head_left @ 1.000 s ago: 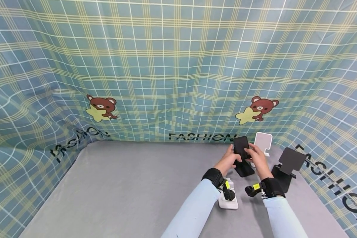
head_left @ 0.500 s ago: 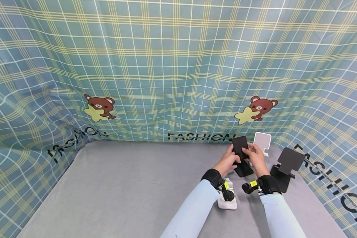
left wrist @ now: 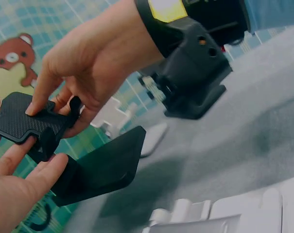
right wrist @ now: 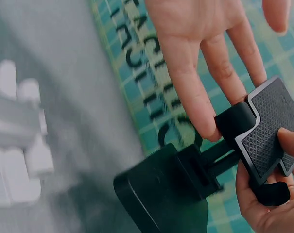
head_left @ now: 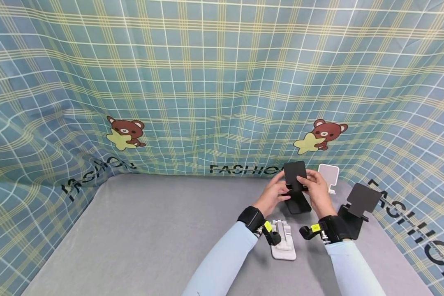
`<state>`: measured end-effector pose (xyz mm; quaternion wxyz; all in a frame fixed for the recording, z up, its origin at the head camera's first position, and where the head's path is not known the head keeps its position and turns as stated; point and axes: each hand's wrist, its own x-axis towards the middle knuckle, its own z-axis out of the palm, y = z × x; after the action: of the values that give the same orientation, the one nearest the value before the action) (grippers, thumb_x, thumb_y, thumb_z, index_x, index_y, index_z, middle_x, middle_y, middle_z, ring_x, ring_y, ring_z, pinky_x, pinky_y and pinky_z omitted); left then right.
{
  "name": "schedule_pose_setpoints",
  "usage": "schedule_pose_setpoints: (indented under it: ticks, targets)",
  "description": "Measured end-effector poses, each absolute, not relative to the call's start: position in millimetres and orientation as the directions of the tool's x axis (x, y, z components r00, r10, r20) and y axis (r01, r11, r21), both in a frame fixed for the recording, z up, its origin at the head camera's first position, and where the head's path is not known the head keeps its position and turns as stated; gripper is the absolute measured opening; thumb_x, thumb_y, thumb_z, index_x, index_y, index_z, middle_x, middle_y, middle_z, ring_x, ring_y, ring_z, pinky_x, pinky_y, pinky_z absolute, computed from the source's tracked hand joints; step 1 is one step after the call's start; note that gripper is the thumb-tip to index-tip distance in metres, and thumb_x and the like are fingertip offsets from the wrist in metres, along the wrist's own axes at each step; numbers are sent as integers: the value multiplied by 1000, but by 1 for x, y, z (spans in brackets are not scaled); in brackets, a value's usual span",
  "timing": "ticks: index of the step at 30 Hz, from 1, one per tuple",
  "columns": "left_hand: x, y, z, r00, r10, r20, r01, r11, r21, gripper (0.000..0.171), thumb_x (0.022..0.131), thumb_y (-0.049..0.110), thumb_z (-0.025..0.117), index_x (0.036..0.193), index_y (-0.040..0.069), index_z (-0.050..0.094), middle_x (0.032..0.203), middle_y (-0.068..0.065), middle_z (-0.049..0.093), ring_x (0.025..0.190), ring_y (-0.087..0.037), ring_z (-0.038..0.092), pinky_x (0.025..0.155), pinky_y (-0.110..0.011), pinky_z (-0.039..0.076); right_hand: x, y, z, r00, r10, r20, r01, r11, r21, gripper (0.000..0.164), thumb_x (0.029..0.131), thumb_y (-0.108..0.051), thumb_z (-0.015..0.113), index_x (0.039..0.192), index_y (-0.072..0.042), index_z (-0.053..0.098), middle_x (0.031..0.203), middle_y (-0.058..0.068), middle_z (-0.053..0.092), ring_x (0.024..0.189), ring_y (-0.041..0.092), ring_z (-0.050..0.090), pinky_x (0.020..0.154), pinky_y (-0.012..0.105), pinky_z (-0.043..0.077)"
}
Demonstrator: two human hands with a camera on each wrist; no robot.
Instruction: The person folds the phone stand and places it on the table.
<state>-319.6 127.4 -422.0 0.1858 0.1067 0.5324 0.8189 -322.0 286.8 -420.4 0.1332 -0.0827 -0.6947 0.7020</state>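
A black folding phone stand (head_left: 294, 172) is held up near the back right, its textured plate tilted above its flat base (right wrist: 154, 189). My right hand (head_left: 317, 190) pinches the plate, thumb on its face and fingers behind, as the right wrist view shows. My left hand (head_left: 272, 197) is on the stand's other side. Its fingers (right wrist: 224, 73) reach out nearly straight, with fingertips against or very close to the stand's lower lip and hinge. The left wrist view shows the stand's base (left wrist: 108, 167) hanging below both hands.
A folded white phone stand (head_left: 283, 242) lies in front of the hands. Another white stand (head_left: 329, 176) stands upright behind the right hand. An unfolded black stand (head_left: 359, 207) is at the right. A plaid curtain (head_left: 207, 102) hangs behind the grey table (head_left: 151, 234).
The held stand has shifted slightly left and up, its plate turned more squarely into view. My left hand has moved left and its fingers have loosened and straightened. The right hand keeps its pinch.
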Motion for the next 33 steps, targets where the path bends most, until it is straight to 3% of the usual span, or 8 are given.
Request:
schedule_pose_setpoints:
  ticks: [9, 17, 23, 33]
  targets:
    - [-307, 77, -406, -902, 428, 59, -121, -380, 917, 62, 85, 3, 48, 144, 18, 41, 122, -18, 55, 107, -24, 57, 104, -46, 41, -299, 248, -395, -974, 208, 93, -80, 74, -994, 26, 89, -16, 66, 108, -12, 49, 81, -16, 58, 75, 0, 58, 64, 20, 43]
    - [-285, 30, -401, -938, 330, 107, -10, -333, 943, 49, 89, 6, 58, 137, 14, 50, 106, -4, 60, 85, -10, 61, 86, -37, 53, -272, 210, -386, -993, 68, 97, -91, 75, -993, 26, 90, -14, 65, 107, -9, 46, 86, -14, 60, 81, 3, 61, 73, 22, 49]
    - [-265, -2, -411, -958, 268, 106, 33, -262, 965, 45, 88, 12, 65, 132, 17, 53, 96, 2, 62, 79, -9, 64, 70, -28, 54, -251, 181, -395, -994, -6, 107, -107, 66, -992, 27, 87, -9, 65, 108, -5, 48, 89, -7, 61, 83, 9, 62, 76, 28, 52]
    - [-229, -35, -431, -971, 230, 67, 13, -229, 973, 44, 90, 14, 64, 131, 13, 49, 89, 6, 59, 78, -10, 65, 66, -25, 52, -227, 150, -414, -996, -88, 26, -28, 15, -1000, 37, 85, -12, 68, 117, -2, 50, 98, 4, 62, 86, 14, 65, 79, 31, 54]
